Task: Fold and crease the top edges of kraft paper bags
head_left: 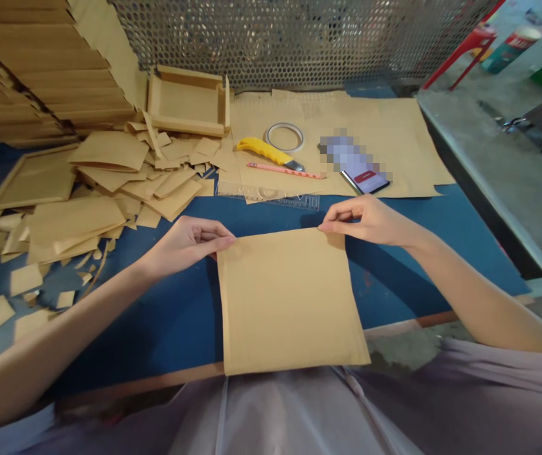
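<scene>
A sheet of brown kraft paper (290, 303) hangs between my two hands over the front edge of the blue table (167, 322). My left hand (199, 239) pinches its far left corner between thumb and fingers. Near the far right corner, my right hand (363, 220) pinches the top edge the same way. The sheet's near edge reaches toward my lap. Just beyond it lie a clear plastic ruler (271, 194), a pink pencil (285, 170), a yellow utility knife (268, 151) and a roll of tape (284, 136).
A phone (361, 167) rests on larger brown sheets (408, 139) at the back. Paper offcuts (81, 215) heap up on the left, beside an open cardboard tray (188, 101) and tall cardboard stacks (48, 63). A perforated metal panel (299, 44) stands behind.
</scene>
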Available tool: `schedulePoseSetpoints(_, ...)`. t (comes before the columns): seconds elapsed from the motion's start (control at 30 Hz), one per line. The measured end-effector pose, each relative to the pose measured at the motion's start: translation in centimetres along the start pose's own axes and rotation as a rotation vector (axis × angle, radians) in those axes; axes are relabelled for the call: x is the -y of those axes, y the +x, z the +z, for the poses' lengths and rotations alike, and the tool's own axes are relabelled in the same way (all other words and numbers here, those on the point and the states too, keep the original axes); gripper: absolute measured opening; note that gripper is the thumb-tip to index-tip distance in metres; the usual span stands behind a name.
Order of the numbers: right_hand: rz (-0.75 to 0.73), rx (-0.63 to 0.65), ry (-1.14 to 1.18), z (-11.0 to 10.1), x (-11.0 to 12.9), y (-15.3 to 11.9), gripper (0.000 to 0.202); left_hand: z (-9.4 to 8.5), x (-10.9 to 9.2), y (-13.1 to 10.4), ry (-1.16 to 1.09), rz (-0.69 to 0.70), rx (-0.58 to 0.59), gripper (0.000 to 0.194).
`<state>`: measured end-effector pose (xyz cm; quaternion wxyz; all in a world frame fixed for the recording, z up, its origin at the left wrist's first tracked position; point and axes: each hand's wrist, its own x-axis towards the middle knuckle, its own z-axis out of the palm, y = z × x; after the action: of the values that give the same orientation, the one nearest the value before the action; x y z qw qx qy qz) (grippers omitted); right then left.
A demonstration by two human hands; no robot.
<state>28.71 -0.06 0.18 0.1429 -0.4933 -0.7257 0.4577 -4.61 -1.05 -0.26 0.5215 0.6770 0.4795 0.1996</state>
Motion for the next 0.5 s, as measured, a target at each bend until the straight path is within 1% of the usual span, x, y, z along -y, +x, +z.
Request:
schedulePoseSetpoints(0.07, 0.012, -0.007, -0.002, -0.1, -0.1, -0.3, 0.036, 0.1, 0.0, -0.4, -0.02, -0.017, 0.024, 0.024)
schedulePoseSetpoints(0.13, 0.027, -0.008, 0.001, 0.0, -0.1, -0.4, 0.037, 0.2, 0.0, -0.8, 0.006, -0.007, 0.036, 0.026)
schedulePoseSetpoints(0.2, 0.036, -0.039, -0.023, 0.3, 0.0, -0.4, 0.037, 0.3, -0.1, -1.2, 0.116, 0.051, -0.013, 0.027)
schedulePoseSetpoints(0.23, 0.024, -0.074, -0.056, 0.5, 0.0, -0.4, 0.036, 0.4, -0.2, -1.4, 0.214, 0.1, -0.065, 0.026)
schedulePoseSetpoints(0.33, -0.071, -0.183, -0.223, 0.9, 0.1, 0.1, 0.031, 0.9, -0.6, -1.7, 0.596, 0.319, -0.263, 0.022)
schedulePoseSetpoints(0.37, -0.104, -0.215, -0.292, 1.0, 0.2, 0.2, 0.029, 1.2, -0.7, -1.7, 0.704, 0.413, -0.293, 0.021)
schedulePoseSetpoints(0.4, -0.127, -0.248, -0.372, 1.0, 0.2, 0.4, 0.028, 1.6, -0.7, -1.6, 0.782, 0.51, -0.287, 0.02)
schedulePoseSetpoints(0.43, -0.137, -0.288, -0.465, 1.0, 0.4, 0.7, 0.028, 2.0, -0.7, -1.5, 0.832, 0.605, -0.252, 0.021)
schedulePoseSetpoints(0.5, -0.122, -0.373, -0.656, 1.0, 0.8, 1.1, 0.033, 3.1, -0.5, -1.0, 0.892, 0.753, -0.129, 0.027)
